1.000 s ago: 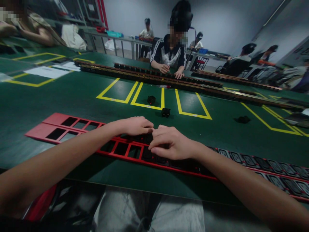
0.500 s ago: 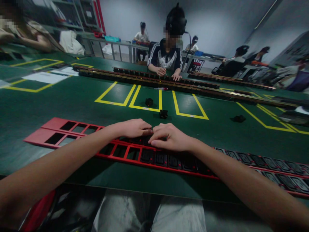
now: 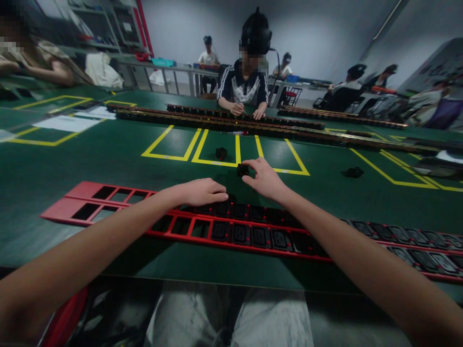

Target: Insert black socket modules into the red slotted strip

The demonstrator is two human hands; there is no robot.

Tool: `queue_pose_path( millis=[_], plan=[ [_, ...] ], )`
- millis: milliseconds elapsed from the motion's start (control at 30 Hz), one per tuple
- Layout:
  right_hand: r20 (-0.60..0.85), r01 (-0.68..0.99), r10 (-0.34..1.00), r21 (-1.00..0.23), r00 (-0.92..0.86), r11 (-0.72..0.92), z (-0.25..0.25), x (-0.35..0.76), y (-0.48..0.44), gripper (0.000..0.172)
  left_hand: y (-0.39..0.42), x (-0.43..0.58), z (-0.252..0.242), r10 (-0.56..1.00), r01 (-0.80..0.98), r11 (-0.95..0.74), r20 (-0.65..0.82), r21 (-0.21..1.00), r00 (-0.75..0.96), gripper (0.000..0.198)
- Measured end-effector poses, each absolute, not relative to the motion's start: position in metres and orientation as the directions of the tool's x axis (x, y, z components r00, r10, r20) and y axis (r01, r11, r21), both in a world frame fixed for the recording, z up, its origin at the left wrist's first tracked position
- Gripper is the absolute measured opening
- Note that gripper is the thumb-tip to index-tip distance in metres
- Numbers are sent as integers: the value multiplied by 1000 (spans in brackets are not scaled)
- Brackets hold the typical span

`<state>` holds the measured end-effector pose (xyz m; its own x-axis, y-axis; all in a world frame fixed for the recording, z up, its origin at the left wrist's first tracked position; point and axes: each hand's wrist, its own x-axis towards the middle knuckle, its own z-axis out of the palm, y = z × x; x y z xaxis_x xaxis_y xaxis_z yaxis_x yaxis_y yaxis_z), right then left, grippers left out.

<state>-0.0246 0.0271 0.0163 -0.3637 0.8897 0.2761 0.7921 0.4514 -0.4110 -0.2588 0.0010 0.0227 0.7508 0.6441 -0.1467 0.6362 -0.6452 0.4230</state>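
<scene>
A long red frame [image 3: 190, 241] with two rows of square cutouts lies across the table before me. Black sockets [image 3: 260, 236] fill the cutouts from the middle rightward; several on the left are unfilled. My left hand [image 3: 202, 192] lies over the far row, fingers stretched and thumb pointing right, nothing visible in it. Beyond the frame, my right hand [image 3: 265, 177] has its thumb and forefinger around a loose black socket [image 3: 242, 169] on the table. Another loose black socket [image 3: 221, 153] sits just farther back, and a dark piece [image 3: 353, 172] lies off to the right.
Yellow tape outlines [image 3: 170, 156] mark the green table [image 3: 119, 159]. Long dark rails with metal strips [image 3: 289, 124] run across it farther away. Behind them a co-worker [image 3: 246, 86] works with both hands. White sheets [image 3: 68, 124] lie at the left.
My right hand has left the frame and moved forward to the nearer loose socket, uncovering sockets in the far row. My left hand has stayed at the frame.
</scene>
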Motion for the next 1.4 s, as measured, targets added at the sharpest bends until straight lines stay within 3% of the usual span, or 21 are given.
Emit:
queue_pose_path(
  millis=[100,300,633,833,1033,1267,1400],
  plan=[
    [204,839,925,-391,-321,378,12,-22,29,56,1,-259,22,647,641,-643,-150,419,748,40],
    [82,865,924,-332,-372,378,7,-22,29,59,1,-258,23,650,651,-637,-166,413,742,39],
    [97,840,902,-334,-422,428,8,-23,27,51,2,-259,22,648,647,-638,-164,417,744,39],
    [154,845,917,-358,-367,398,16,-26,22,28,2,-259,22,651,651,-627,-171,428,740,40],
    [144,831,909,-371,-391,415,15,-27,21,49,1,-258,23,654,653,-629,-167,422,738,41],
    [145,826,897,-351,-417,441,12,-26,22,39,1,-259,24,638,639,-640,-167,427,751,43],
    [135,830,906,-364,-402,422,12,-26,22,42,1,-259,25,629,638,-648,-179,415,756,43]
  ],
)
